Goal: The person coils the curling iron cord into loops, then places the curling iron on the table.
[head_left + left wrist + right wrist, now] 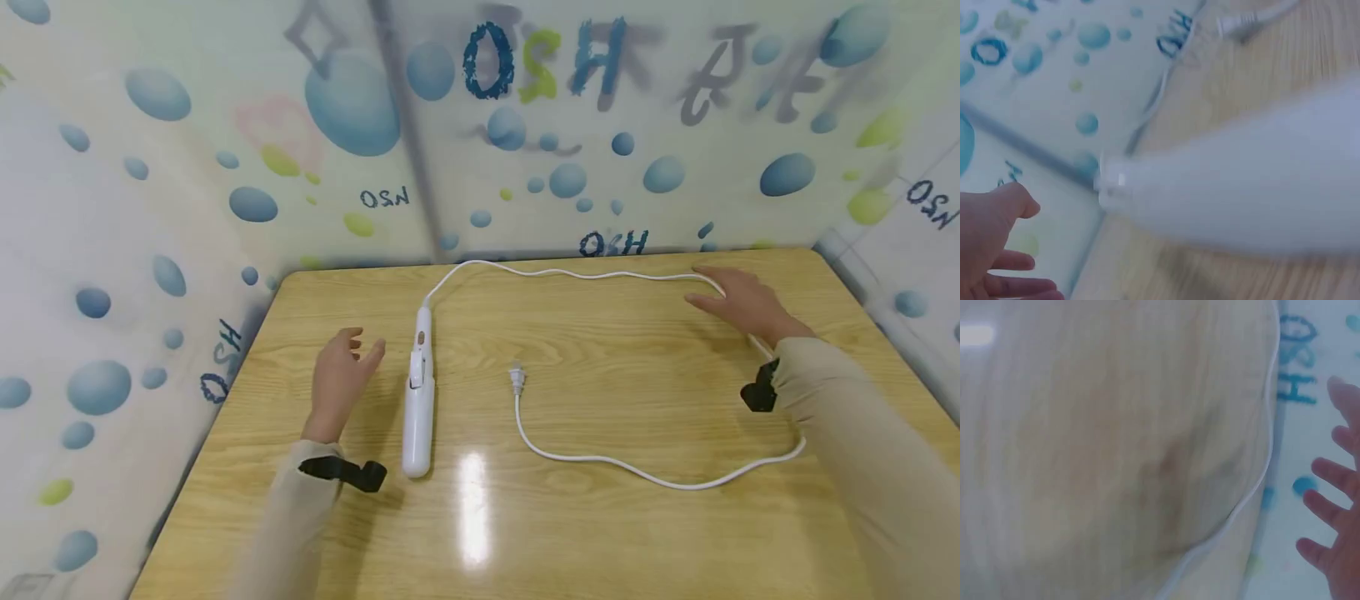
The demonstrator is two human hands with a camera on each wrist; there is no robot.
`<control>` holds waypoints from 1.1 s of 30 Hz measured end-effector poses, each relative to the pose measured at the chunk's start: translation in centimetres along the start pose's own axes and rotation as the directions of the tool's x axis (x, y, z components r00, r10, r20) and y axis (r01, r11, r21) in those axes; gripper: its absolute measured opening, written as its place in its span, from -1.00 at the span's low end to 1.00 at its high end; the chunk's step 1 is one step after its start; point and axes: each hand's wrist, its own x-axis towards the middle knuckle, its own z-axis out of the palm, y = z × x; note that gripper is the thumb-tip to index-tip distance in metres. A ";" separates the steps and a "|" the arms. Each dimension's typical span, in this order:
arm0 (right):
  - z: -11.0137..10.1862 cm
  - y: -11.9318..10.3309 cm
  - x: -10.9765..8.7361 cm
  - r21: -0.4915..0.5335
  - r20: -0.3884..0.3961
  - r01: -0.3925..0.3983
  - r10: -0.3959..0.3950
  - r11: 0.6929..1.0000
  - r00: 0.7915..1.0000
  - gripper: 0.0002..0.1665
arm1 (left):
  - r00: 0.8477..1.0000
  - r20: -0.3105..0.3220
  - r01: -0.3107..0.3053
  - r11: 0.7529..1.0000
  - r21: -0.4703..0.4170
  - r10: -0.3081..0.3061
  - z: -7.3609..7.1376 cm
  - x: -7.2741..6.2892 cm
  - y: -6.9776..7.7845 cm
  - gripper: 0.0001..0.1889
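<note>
A white curling iron (pixel 418 417) lies lengthwise on the wooden table, its lever facing up and its cord end pointing to the back. To its left my left hand (pixel 339 375) hovers with relaxed fingers and holds nothing. In the left wrist view the thumb and fingers (pixel 1016 200) are apart from the blurred white body (pixel 1260 181). My right hand (pixel 742 302) is at the back right, over the white cord (pixel 585 274). The right wrist view has its fingers (pixel 1335 475) spread, with nothing gripped. The right forearm hides part of the cord.
The cord's two-prong plug (pixel 517 379) lies mid-table, pointing to the back. From there the cord (pixel 682 487) loops along the front right. A patterned wall covering (pixel 450 167) rises behind the wooden table (pixel 600 550). Black straps (pixel 345 472) circle both wrists.
</note>
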 end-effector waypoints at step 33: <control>9.9 -15.4 16.0 0.320 0.098 0.095 -0.133 0.943 0.986 -0.42 | 0.978 -0.031 0.196 0.963 -0.186 -0.205 5.6 -8.2 3.2 -0.46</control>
